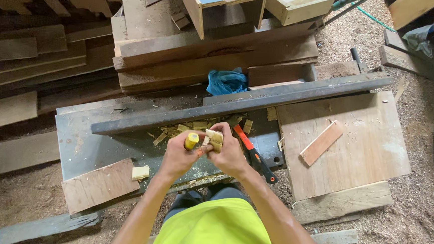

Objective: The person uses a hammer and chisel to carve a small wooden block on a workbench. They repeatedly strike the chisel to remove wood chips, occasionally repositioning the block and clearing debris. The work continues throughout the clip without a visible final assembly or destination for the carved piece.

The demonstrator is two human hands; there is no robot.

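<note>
Both hands are brought together just above picture centre, forearms coming up from 6 o'clock in a narrow V out of the yellow shirt (218, 227). The left hand (177, 157) is curled into a fist, fingers wrapped tight round a yellow-handled tool (191, 140), with only the rounded handle end seen poking up out of the grip; the working end can't be made out. The right hand (230, 155) is turned inward at 3 o'clock of the left, fingers closed on a small pale wood block (214, 138), which is pinched up near the fingertips and held right against the tool hand.

Everything is held over a grey metal worktop (90, 147). A long dark beam (238, 104) is laid across at 12 o'clock of the hands, with pale wood chips (189, 127) scattered just below it. An orange-and-black handled saw (254, 154) is seen lying at 3 o'clock, just beside the right wrist. A reddish plywood scrap (100, 185) with a small pale offcut (140, 172) by its corner is sat at 8 o'clock. A big plywood sheet (365, 156) is off at 3 o'clock, a thin wood strip (321, 143) resting on it. A blue plastic bag (227, 81) is tucked among planks at 12 o'clock.
</note>
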